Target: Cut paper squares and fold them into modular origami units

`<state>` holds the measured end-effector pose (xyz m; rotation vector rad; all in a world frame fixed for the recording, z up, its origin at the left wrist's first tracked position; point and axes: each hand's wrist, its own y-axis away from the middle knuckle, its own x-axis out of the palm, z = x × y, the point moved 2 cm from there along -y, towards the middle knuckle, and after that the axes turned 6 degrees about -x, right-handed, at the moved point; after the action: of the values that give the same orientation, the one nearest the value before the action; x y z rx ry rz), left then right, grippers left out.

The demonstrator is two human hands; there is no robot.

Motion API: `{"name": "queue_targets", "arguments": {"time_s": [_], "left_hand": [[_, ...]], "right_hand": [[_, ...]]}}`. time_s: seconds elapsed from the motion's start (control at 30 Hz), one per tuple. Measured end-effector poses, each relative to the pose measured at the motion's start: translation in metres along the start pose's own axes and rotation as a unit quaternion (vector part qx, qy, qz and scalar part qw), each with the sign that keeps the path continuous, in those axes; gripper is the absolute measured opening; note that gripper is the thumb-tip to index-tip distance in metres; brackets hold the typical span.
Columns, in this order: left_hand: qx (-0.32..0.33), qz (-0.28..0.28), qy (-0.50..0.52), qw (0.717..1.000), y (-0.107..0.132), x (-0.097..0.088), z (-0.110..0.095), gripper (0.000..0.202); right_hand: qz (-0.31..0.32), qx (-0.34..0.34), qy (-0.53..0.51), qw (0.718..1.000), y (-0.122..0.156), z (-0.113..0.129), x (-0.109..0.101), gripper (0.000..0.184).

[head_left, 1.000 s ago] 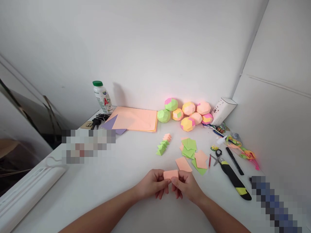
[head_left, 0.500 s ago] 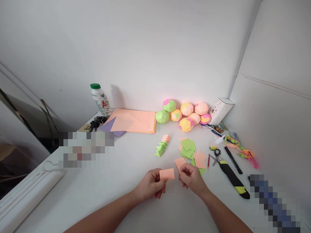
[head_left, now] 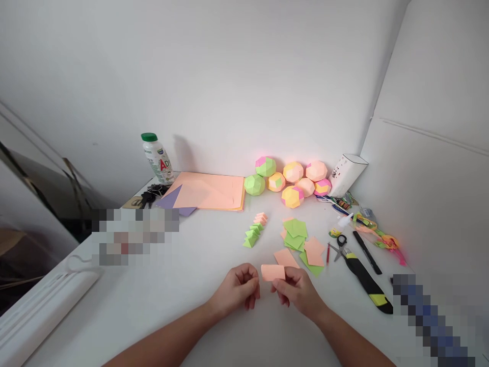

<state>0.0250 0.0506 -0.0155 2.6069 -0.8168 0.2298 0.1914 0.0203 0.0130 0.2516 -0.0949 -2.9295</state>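
Note:
A small folded piece of peach paper (head_left: 272, 272) is pinched between the thumb and fingers of my right hand (head_left: 300, 293). Its left end points at my left hand (head_left: 239, 288), whose fingers are curled closed with nothing visible in them, a small gap away from the paper. Just beyond my right hand lie loose peach squares (head_left: 315, 251) and green paper squares (head_left: 295, 232), partly overlapping. Farther back stands a short row of folded green pieces (head_left: 252, 235) and folded peach pieces (head_left: 261, 219).
Several faceted paper balls (head_left: 293, 196) sit by the wall. Peach sheets (head_left: 210, 191) and a white bottle (head_left: 158, 160) stand back left. On the right are scissors (head_left: 341, 243), a black-and-yellow cutter (head_left: 369, 285), a black pen (head_left: 367, 252) and a small glue bottle (head_left: 341, 223).
The folded peach paper has passed from my left hand to my right hand. My left fingers have let go and curled closed; my right hand has moved slightly left.

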Motion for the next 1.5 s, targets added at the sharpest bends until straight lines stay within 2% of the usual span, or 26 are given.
{"name": "queue_targets", "arguments": {"time_s": [0.1, 0.2, 0.3, 0.4, 0.77, 0.93, 1.07, 1.13, 1.23, 1.27, 1.37, 1.5], "left_hand": [[0.027, 0.028, 0.047, 0.998, 0.001, 0.000, -0.003, 0.029], [0.039, 0.062, 0.040, 0.997, 0.002, 0.001, -0.004, 0.034], [0.031, 0.066, 0.024, 0.997, 0.002, 0.001, -0.004, 0.037], [0.032, 0.064, 0.025, 0.997, 0.002, 0.001, -0.004, 0.036], [0.026, 0.060, 0.018, 0.998, -0.001, -0.001, 0.003, 0.037], [0.002, 0.027, -0.020, 0.999, -0.005, -0.002, 0.006, 0.034], [0.015, 0.000, -0.039, 0.999, -0.004, -0.002, 0.003, 0.033], [0.016, -0.013, -0.037, 0.999, -0.003, -0.001, 0.002, 0.032], [0.017, -0.018, -0.031, 0.999, -0.003, 0.000, 0.001, 0.032], [0.017, -0.015, -0.028, 0.999, -0.003, 0.000, 0.001, 0.032], [0.016, -0.003, -0.028, 0.999, -0.003, 0.001, 0.000, 0.035], [0.014, 0.017, -0.038, 0.999, -0.001, 0.003, -0.003, 0.036]], "right_hand": [[-0.008, -0.018, 0.046, 0.999, -0.001, -0.002, -0.002, 0.025], [-0.003, -0.092, 0.132, 0.987, -0.002, -0.006, 0.001, 0.029], [0.001, -0.176, 0.193, 0.965, -0.003, -0.008, 0.004, 0.028], [-0.006, -0.212, 0.217, 0.953, -0.003, -0.007, 0.004, 0.027], [-0.036, -0.242, 0.234, 0.941, -0.004, -0.007, 0.001, 0.025], [-0.035, -0.270, 0.219, 0.937, -0.003, -0.013, 0.004, 0.025], [-0.037, -0.280, 0.200, 0.938, 0.000, -0.016, 0.003, 0.044], [-0.008, -0.314, 0.210, 0.926, 0.001, -0.014, 0.003, 0.037], [0.018, -0.343, 0.225, 0.912, 0.000, -0.009, 0.003, 0.011], [0.022, -0.344, 0.221, 0.912, -0.001, -0.007, 0.004, 0.007], [0.027, -0.327, 0.191, 0.925, -0.003, -0.003, 0.006, 0.013], [0.000, -0.251, 0.150, 0.956, -0.003, -0.003, 0.006, 0.014]]}}
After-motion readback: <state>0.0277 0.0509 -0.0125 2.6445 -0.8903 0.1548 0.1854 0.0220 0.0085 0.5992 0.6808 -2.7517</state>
